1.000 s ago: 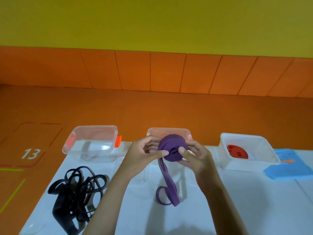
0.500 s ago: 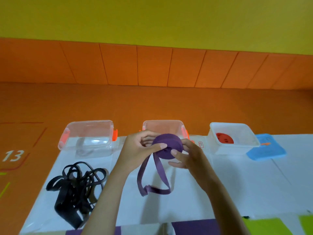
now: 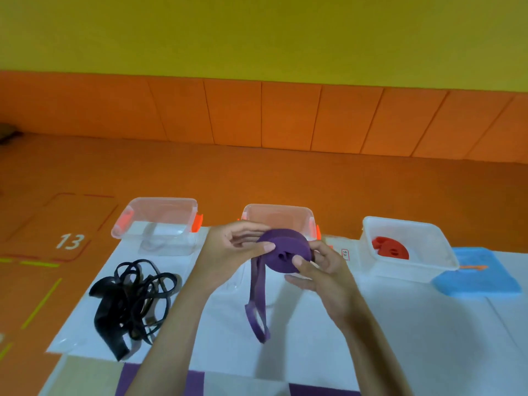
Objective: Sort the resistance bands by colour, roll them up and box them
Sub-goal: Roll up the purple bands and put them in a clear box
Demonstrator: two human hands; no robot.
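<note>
Fingers [image 3: 264,248] of both hands curl around a purple band [image 3: 285,254] that is wound into a thick flat roll and held up above the desk [image 3: 314,338]. The left hand [image 3: 228,252] pinches the roll's left edge, thumb on the near face and the other fingers behind it. The right hand [image 3: 323,270] grips the right edge, thumb pressed on the near face and fingertips wrapped over the rim. An unrolled tail [image 3: 257,304] of the same band hangs down from the roll's left side, and its looped end lies on the desk.

Just behind the roll stands the middle box [image 3: 278,217], clear with orange clips. The left box [image 3: 160,224], also clear with orange clips, sits to its left at the desk's far edge. The right box [image 3: 408,250] holds a red roll [image 3: 390,248], and a blue lid [image 3: 477,272] lies just beside it on the right. A tangled heap of black bands [image 3: 131,298] lies on the desk near the left box, well apart from the hands.

Beyond the desk is an orange floor [image 3: 257,172] marked with the number 13 [image 3: 70,241], then a yellow wall [image 3: 257,38].
</note>
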